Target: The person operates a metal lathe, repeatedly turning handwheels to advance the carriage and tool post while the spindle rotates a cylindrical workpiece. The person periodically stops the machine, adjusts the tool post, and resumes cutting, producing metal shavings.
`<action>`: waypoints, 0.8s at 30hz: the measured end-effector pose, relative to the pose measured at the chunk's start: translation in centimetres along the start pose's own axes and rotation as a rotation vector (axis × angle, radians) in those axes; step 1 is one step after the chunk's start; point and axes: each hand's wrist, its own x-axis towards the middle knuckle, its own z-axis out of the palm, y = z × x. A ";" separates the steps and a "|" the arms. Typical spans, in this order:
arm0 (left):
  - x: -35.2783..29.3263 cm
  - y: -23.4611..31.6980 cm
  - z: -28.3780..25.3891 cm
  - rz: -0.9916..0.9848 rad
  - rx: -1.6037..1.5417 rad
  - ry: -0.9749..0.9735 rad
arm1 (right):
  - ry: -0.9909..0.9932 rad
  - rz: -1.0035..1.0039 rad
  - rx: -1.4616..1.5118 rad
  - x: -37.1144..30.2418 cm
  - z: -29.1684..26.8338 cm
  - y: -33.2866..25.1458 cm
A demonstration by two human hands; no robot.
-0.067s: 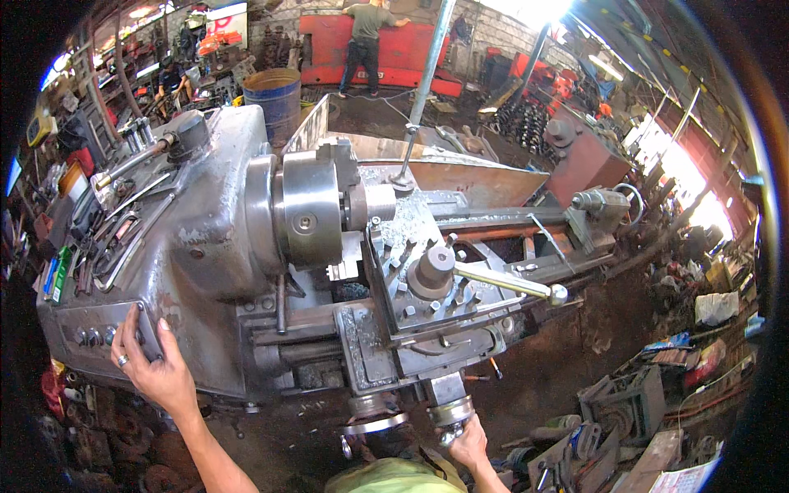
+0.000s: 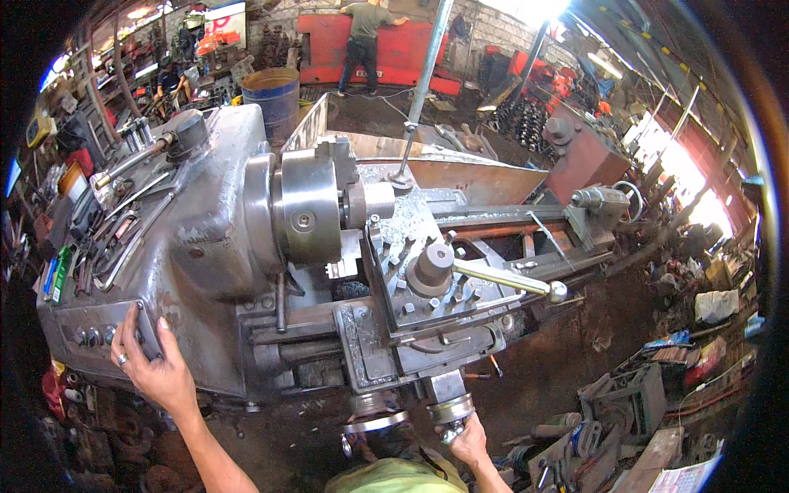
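A metal lathe fills the middle of the view. My left hand lies against the control panel on the front of the grey headstock, fingers spread and a ring on one of them. Low in front of the carriage, my right hand is closed around the small handwheel and its ball-ended crank. A larger handwheel sits just left of it. The chuck grips a threaded round workpiece. Beside that stands the tool post with its long clamping lever.
Wrenches and hex keys lie on the headstock. The tailstock stands at the bed's right end. Metal chips cover the cross slide. Behind are a rusty blue drum and a person at a red machine. Scrap parts clutter the right floor.
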 end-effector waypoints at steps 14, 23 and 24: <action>0.3 -0.4 0.4 0.054 -0.026 0.035 | -0.003 -0.007 0.255 1.1 0.5 1.0; 0.3 -1.2 0.9 0.077 0.097 0.058 | -0.250 -0.277 0.257 2.6 -2.7 3.3; 0.1 -1.6 1.2 0.083 0.120 0.051 | -0.301 -0.301 0.223 2.7 -3.7 4.0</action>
